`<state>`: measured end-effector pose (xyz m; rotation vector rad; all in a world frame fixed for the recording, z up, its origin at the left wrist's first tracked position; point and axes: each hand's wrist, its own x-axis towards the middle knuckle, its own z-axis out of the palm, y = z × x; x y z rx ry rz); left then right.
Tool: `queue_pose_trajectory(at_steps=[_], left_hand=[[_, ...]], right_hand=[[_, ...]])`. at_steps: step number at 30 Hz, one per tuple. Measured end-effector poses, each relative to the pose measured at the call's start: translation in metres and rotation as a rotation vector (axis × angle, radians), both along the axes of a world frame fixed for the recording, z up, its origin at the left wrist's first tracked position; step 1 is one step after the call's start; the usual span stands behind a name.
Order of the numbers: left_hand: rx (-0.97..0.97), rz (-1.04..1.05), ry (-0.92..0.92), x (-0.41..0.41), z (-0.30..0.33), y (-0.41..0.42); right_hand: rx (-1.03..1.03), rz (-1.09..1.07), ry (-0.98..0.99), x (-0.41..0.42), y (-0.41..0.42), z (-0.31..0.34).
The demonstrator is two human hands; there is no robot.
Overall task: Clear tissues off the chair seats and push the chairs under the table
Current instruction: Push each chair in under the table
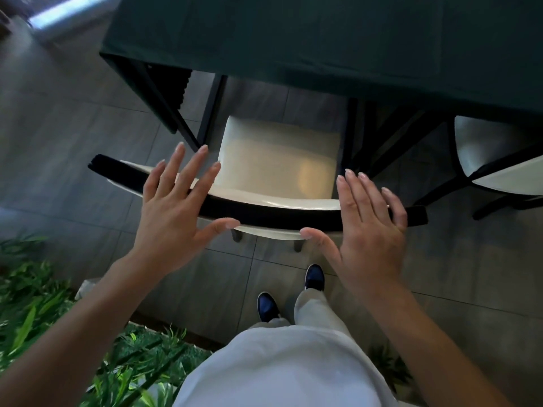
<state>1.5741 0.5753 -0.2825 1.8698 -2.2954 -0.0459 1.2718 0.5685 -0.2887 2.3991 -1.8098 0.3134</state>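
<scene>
The chair (276,168) had a cream seat and a dark curved top rail; it stood partly under the near edge of the green-clothed table (293,39), its seat bare. The left hand (173,207) and right hand (370,221) lay over the rail, fingers spread flat, grasping nothing. A second chair (496,160) at the right was cut off by the frame edge.

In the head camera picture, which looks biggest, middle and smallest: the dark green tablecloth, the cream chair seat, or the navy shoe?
1. Dark green tablecloth
2. Cream chair seat
3. Navy shoe
</scene>
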Motion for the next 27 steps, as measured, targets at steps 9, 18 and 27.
queue_pose_trajectory(at_steps=[9, 18, 27], left_hand=[[0.023, 0.018, -0.038, -0.026, 0.003, -0.021], [-0.07, -0.001, -0.003, -0.033, 0.012, -0.056], [-0.017, -0.045, 0.016, 0.045, 0.006, -0.081]], right_hand=[[-0.012, 0.058, -0.022, -0.029, -0.038, 0.005], [0.032, 0.059, -0.037, -0.04, -0.076, 0.019], [0.08, -0.055, -0.04, 0.039, -0.064, 0.013]])
